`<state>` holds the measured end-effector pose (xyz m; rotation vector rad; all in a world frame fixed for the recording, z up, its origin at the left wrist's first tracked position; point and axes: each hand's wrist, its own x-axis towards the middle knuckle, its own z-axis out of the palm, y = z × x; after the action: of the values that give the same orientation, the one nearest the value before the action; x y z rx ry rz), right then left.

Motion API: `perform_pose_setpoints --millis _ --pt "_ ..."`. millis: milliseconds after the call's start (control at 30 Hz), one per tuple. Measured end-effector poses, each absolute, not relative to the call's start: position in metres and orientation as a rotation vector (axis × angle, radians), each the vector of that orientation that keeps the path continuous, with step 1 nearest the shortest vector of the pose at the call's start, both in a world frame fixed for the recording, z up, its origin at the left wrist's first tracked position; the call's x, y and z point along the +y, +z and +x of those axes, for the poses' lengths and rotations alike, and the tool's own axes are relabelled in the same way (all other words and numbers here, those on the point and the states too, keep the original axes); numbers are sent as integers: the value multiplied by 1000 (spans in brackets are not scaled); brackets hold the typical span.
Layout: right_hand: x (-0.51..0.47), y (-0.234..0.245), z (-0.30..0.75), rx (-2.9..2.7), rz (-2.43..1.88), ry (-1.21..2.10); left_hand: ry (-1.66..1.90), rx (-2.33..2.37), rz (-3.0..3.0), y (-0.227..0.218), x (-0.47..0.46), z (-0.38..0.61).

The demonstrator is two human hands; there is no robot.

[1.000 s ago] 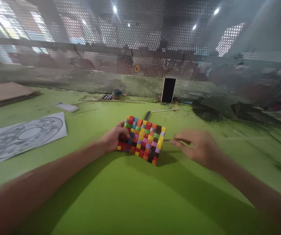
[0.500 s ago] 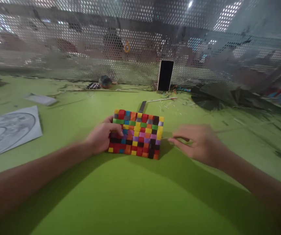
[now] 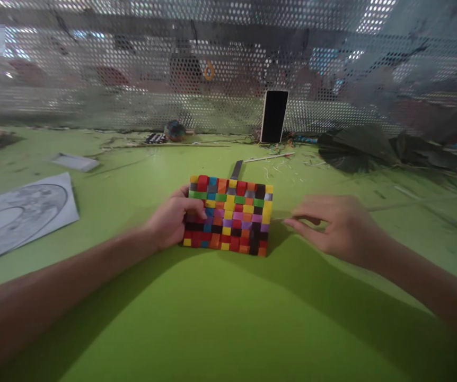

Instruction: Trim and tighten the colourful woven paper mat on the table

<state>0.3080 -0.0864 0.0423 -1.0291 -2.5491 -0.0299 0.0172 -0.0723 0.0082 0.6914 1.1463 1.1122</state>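
Observation:
A small rectangular piece woven from many-coloured strips (image 3: pixel 228 215) is held up over the green table, tilted so its checkered face shows. My left hand (image 3: pixel 175 217) grips its left side, thumb across the front and the other fingers hidden behind. To its right, my right hand (image 3: pixel 332 223) pinches a thin pale strand (image 3: pixel 278 218) that runs to the woven piece's right edge. The far end of the strand cannot be made out. A dark flat strip (image 3: pixel 237 170) shows just beyond the top edge; whether it is attached I cannot tell.
A phone-like dark slab (image 3: pixel 274 116) stands against the perforated metal screen (image 3: pixel 228 63). Dark leaves (image 3: pixel 351 151) lie back right, near thin scraps and a slim stick (image 3: pixel 269 157). At left are a printed sheet (image 3: pixel 45 212) and a pale shallow tray (image 3: pixel 75 162).
The whole view has shifted slightly. My right hand has drawn a little further right, with the strand still pinched. My left hand keeps its hold on the woven piece.

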Motion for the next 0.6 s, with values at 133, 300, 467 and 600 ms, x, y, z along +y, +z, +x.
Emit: perform_pose_setpoints --millis 133,300,467,600 --pt "-86 43 308 -2562 -1024 -27 1096 1147 695 8 -71 16" --pt "-87 40 307 -2565 -998 3 1109 1148 689 9 -72 17" --pt "-89 36 303 -2531 -987 73 1061 1094 762 11 -79 18" --pt "-91 31 299 -2501 -924 134 970 1027 845 9 -82 17"
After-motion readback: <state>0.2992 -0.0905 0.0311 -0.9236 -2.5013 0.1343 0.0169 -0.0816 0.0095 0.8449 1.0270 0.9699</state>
